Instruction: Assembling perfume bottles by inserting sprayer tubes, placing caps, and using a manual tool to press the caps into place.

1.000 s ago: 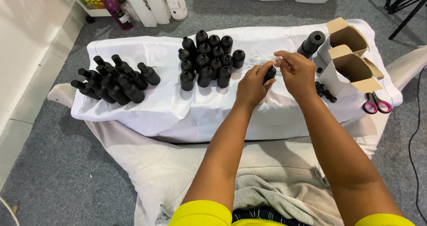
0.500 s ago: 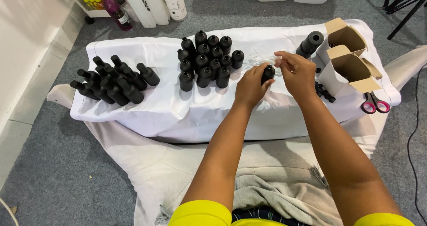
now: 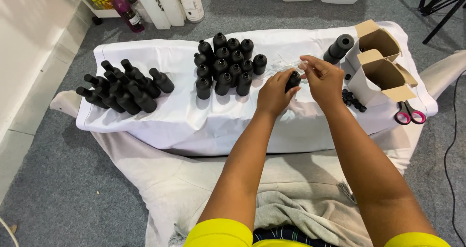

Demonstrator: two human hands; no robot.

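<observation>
Two open white cartons (image 3: 377, 65) with brown flaps are standing at your right; white labelled jugs (image 3: 170, 1) are sitting beyond the cloth.

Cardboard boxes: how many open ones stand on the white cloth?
2. Both stand at the cloth's right end: one box farther back, the other box nearer, beside the scissors.
</observation>
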